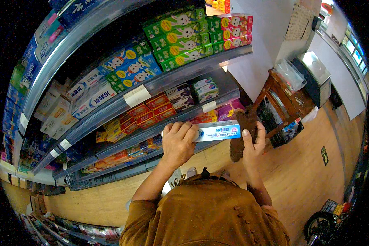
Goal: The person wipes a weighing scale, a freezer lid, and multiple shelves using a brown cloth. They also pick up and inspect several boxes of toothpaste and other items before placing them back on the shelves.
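Note:
A white and blue toothpaste box (220,131) lies level in front of me, bearing printed writing. Its left end is gripped by my left hand (179,140), fingers curled over the top. My right hand (254,143) pinches a dark brown cloth (237,149) between thumb and fingers. The cloth hangs down just beyond the box's right end, and the thumb tip is close to that end; whether they touch I cannot tell. Similar white boxes (93,100) lie on the shelf to the left, beside stacked blue and green toothpaste boxes (135,72).
Stacked green boxes (184,41) fill the upper shelf's right part. Red soap boxes (146,113) sit on the shelf below. A wooden cabinet (290,101) with a plastic bag (290,75) on it stands at right. A small wheeled vehicle (321,226) is at lower right.

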The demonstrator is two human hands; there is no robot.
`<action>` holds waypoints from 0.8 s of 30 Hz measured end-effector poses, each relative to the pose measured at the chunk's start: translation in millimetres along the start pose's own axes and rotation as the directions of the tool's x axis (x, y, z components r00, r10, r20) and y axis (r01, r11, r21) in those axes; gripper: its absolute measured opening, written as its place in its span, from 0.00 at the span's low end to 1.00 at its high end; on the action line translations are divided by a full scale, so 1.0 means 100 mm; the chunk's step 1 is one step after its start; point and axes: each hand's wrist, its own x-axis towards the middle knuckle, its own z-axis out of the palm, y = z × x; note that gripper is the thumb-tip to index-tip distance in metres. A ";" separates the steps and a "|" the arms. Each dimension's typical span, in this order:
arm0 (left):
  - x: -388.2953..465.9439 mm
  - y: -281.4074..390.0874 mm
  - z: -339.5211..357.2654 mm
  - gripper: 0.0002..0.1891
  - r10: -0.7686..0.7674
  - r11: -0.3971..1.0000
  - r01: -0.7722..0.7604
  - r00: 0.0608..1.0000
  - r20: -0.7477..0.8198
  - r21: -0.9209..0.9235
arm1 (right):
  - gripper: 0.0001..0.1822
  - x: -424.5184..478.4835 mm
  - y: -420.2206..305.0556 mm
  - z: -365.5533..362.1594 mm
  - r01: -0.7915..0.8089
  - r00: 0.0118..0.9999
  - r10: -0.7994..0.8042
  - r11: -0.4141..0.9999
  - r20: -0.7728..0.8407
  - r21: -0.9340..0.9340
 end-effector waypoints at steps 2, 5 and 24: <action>0.00 0.01 -0.01 0.23 0.004 1.000 -0.004 1.000 -0.007 -0.026 | 0.18 -0.01 0.03 0.01 0.017 0.999 -0.017 1.000 -0.032 -0.017; -0.01 -0.01 0.01 0.24 0.027 0.999 -0.028 0.999 -0.018 -0.027 | 0.17 0.00 0.09 0.04 -0.017 0.997 0.017 1.000 -0.076 0.008; 0.03 0.06 -0.04 0.26 0.042 0.991 -0.047 0.998 -0.044 -0.125 | 0.21 0.09 0.18 0.02 -0.313 0.901 0.433 0.705 -0.037 0.636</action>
